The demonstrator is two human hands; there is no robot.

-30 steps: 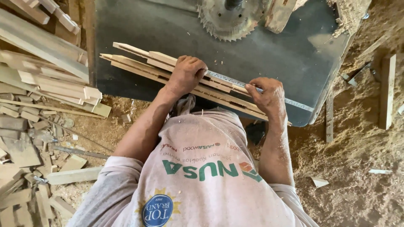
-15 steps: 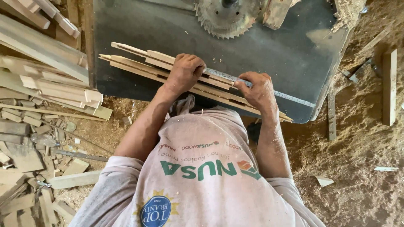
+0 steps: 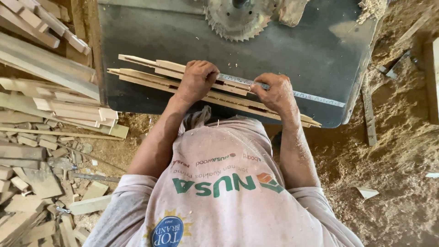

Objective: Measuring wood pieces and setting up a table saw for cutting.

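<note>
A bundle of thin wooden strips (image 3: 146,75) lies slanted across a dark saw table (image 3: 151,36). My left hand (image 3: 199,78) is curled over the middle of the bundle and presses it down. A narrow metal ruler (image 3: 315,97) lies along the top of the strips. My right hand (image 3: 274,91) pinches it near its left end, with the fingers also resting on the strips. A circular saw blade (image 3: 238,20) sticks up through the table just beyond both hands.
Long boards and planks (image 3: 45,68) are stacked to the left of the table. Offcuts and wood scraps (image 3: 36,183) litter the ground below them. Sawdust (image 3: 393,151) covers the ground on the right, with a few loose sticks (image 3: 368,114).
My right hand has slid a little to the left along the ruler, closer to my left hand. My left hand has stayed on the strips.
</note>
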